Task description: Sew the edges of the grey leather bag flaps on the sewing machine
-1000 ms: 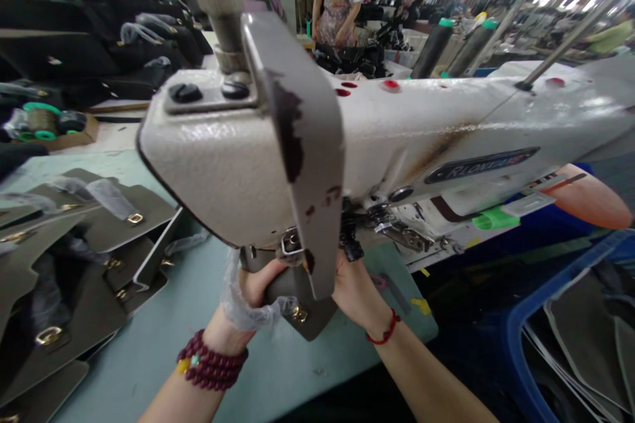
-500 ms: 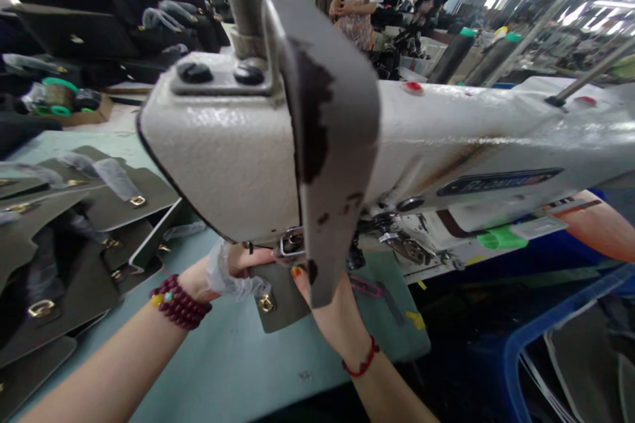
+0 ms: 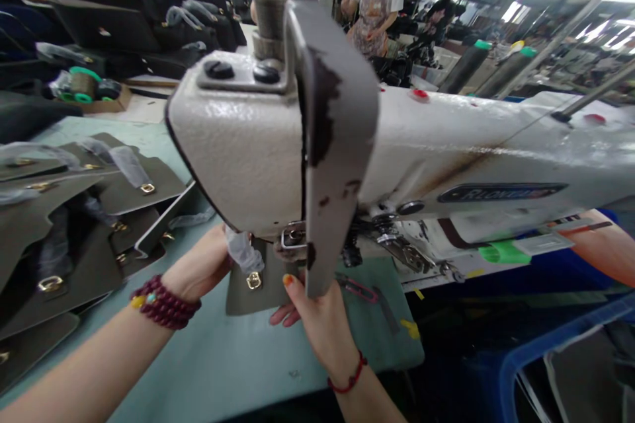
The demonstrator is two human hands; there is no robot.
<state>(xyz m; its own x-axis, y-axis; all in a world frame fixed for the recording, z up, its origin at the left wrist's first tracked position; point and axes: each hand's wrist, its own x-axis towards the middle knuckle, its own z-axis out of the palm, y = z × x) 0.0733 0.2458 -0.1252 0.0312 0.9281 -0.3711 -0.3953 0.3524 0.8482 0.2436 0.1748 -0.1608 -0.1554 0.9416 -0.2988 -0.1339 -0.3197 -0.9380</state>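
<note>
A grey-brown flat panel (image 3: 260, 301), looking like leather, lies under the sewing machine head (image 3: 238, 158). On it is a strap wrapped in clear plastic (image 3: 243, 252), with a gold buckle (image 3: 254, 280). My left hand (image 3: 214, 261) is curled at the panel's left edge, its fingertips hidden behind the panel and the wrapped strap. Over the panel's right part rests the thumb of my right hand (image 3: 317, 314), while its other fingers show just below the panel's front edge. A grey metal guard (image 3: 342, 125) hides the needle area and part of my right hand.
Several similar panels (image 3: 89, 251) with wrapped straps and buckles are piled on the left of the pale green table (image 3: 198, 370). Pink thread snips (image 3: 361, 292) lie right of my hand. A blue bin (image 3: 508, 370) stands lower right. Another person (image 3: 377, 6) stands beyond the machine.
The panel has shifted left and slightly toward the machine, with its buckle. My left hand has drawn back to the panel's left edge; my right hand's lower fingers now show.
</note>
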